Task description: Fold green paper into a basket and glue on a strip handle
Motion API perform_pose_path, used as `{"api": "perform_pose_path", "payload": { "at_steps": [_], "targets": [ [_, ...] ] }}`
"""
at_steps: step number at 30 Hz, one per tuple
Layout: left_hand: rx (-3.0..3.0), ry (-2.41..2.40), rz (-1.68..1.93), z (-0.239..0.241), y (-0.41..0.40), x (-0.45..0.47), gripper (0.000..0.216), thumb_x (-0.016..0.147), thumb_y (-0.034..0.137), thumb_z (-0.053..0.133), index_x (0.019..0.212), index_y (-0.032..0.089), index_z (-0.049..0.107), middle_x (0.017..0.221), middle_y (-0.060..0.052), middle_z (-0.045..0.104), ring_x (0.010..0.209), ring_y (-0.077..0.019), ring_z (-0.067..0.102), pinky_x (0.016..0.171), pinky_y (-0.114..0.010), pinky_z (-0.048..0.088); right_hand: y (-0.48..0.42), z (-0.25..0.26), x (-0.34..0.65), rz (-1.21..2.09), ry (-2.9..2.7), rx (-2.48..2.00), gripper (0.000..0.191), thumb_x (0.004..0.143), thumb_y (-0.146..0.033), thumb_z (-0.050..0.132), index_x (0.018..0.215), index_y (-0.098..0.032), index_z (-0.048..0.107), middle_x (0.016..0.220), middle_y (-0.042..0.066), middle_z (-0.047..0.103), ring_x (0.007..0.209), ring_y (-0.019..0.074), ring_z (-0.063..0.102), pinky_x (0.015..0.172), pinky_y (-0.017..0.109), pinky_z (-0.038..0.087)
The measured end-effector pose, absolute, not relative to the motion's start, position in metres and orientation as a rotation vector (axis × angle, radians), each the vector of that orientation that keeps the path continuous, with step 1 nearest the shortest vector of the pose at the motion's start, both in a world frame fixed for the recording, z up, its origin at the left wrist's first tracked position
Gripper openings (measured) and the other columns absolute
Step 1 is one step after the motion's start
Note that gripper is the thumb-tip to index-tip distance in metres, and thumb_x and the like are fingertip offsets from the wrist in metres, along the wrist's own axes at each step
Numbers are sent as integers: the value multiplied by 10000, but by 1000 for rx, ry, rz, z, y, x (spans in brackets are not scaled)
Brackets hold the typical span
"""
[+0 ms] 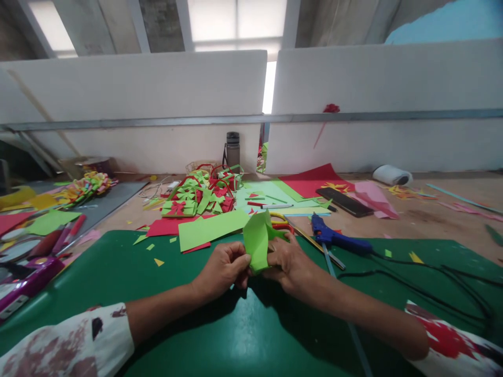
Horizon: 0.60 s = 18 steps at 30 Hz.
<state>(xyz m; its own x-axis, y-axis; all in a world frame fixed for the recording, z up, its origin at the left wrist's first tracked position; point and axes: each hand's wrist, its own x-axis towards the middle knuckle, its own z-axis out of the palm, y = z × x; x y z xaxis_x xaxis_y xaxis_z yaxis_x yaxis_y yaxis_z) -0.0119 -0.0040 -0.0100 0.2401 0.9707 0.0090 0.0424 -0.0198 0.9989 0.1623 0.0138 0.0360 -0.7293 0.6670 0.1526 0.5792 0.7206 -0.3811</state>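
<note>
Between my hands is a folded piece of light green paper, held up above the green mat. My left hand pinches its lower left edge between thumb and fingers. On the other side, my right hand grips the paper, its fingers partly hidden behind and inside the fold. Just beyond lies a flat light green strip over red paper. Scissors with a red and yellow handle lie right behind the held paper. A blue glue gun rests to the right of my right hand.
A pile of green and red paper bags stands at the back, near a dark bottle. A black phone lies back right. The glue gun's black cable crosses the mat's right side. Pens and a purple tool crowd the left.
</note>
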Motion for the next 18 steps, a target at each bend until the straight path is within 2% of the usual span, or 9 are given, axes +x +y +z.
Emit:
{"api": "perform_pose_path", "payload": {
  "at_steps": [5,11,18],
  "targets": [
    [1353,1073,1015,-9,-4,-11,230,804,323,522,651,158,476,426,37,528,343,-74,486,368,-159,341,15,32,163,434,-2649,-1002,178,766,-101,588,764,-240,700,846,-2,624,894,193,520,951,525,151],
    [1353,1098,1026,-7,-3,-8,220,810,308,511,651,159,477,410,37,527,336,-77,486,362,-157,342,16,23,165,293,-2618,-965,163,817,-171,575,802,-278,697,838,-8,612,898,190,509,935,490,173],
    [1345,1113,1082,-10,-4,-5,221,803,311,537,655,158,479,406,49,512,333,-67,464,351,-146,332,14,22,163,179,-2642,-961,156,834,-176,563,753,-239,681,847,11,618,894,200,517,923,495,207]
  ]
}}
